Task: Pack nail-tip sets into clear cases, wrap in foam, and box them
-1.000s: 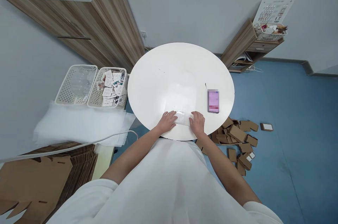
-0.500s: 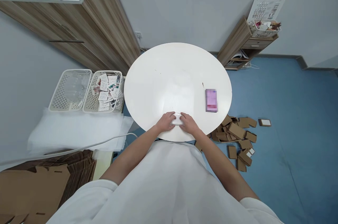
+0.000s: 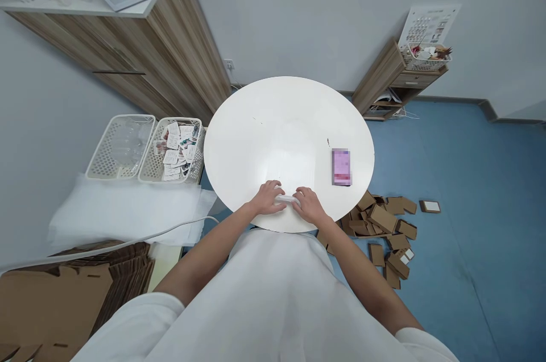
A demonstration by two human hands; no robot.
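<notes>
A small white packet (image 3: 287, 198), narrow and seen almost edge-on, is at the near edge of the round white table (image 3: 264, 117). My left hand (image 3: 268, 198) grips its left end with bent fingers. At the other end, my right hand (image 3: 307, 204) holds it between thumb and fingers. What may be inside the white wrapping cannot be seen. To the right of my hands lies a flat purple box (image 3: 340, 167) with a blurred face.
Left of the table are a basket of small cards (image 3: 174, 149), a basket with clear plastic (image 3: 128, 143), white foam sheets (image 3: 123, 208) and flattened cardboard (image 3: 51, 305). Brown boxes (image 3: 384, 217) lie heaped on the floor at right. A wooden cabinet (image 3: 179, 38) stands back left.
The packet has gone from a flatter, wider face to a thin strip between my hands. My hands have shifted slightly apart and down. The whole view has tilted a little.
</notes>
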